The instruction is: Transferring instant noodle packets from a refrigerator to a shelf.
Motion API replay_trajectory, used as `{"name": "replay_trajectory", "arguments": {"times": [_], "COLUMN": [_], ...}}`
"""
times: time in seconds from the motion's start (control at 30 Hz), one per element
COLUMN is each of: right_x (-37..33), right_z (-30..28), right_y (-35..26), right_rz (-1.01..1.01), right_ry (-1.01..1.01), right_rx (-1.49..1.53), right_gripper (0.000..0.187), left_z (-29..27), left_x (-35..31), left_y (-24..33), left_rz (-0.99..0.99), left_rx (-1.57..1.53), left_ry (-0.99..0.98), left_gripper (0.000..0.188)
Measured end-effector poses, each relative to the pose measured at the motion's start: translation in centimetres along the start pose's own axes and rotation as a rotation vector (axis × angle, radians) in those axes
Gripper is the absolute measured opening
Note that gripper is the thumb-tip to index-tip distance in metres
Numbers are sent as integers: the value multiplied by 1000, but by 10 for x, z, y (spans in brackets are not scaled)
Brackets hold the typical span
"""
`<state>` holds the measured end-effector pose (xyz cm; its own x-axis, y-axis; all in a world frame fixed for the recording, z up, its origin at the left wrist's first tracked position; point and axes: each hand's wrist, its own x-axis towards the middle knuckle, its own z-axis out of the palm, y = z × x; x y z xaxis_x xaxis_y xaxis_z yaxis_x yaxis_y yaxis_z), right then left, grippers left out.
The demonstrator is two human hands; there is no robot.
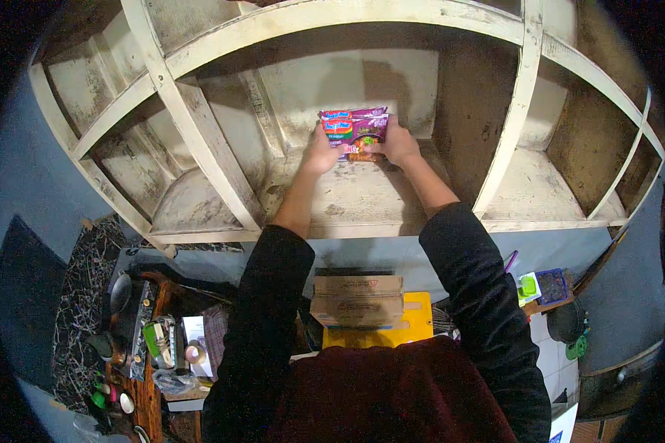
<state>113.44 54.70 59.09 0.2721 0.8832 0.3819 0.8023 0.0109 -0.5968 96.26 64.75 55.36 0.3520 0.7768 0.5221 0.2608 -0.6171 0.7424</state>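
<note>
Both my arms reach forward into the middle compartment of a worn white wooden cabinet (pixel 355 214). Between my hands is a small stack of purple instant noodle packets (pixel 358 131), at least two, with a picture of food on the front one. My left hand (pixel 321 153) grips the stack's left side, thumb in front. On the right edge, my right hand (pixel 401 143) holds it the same way. The packets are close above the compartment's stained bottom board; whether they touch it I cannot tell.
Upright dividers, one being the left post (pixel 207 151), flank the compartment. Below stands an open cardboard box (pixel 358 301) by a yellow panel (pixel 419 314). At lower left, a cluttered wooden table holds a tape roll (pixel 195 353). A blue-rimmed container (pixel 551 286) sits at right.
</note>
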Motion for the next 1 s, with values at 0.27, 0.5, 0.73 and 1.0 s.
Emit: {"name": "replay_trajectory", "arguments": {"times": [0.27, 0.5, 0.73, 1.0], "right_x": [-77, -139, -62, -46], "right_z": [-20, 15, 27, 28], "right_y": [-46, -80, -50, -34], "right_rz": [-105, -391, -109, -152], "right_ry": [219, 505, 450, 209], "right_rx": [75, -168, -144, -119], "right_gripper": [78, 40, 37, 52], "left_z": [-18, -28, -29, -22], "left_x": [-90, -181, -83, -56], "left_y": [71, 97, 79, 63], "left_rz": [85, 360, -93, -110], "left_rx": [-33, 541, 337, 131], "left_ry": [220, 222, -3, -79], "left_gripper": [72, 49, 55, 63]}}
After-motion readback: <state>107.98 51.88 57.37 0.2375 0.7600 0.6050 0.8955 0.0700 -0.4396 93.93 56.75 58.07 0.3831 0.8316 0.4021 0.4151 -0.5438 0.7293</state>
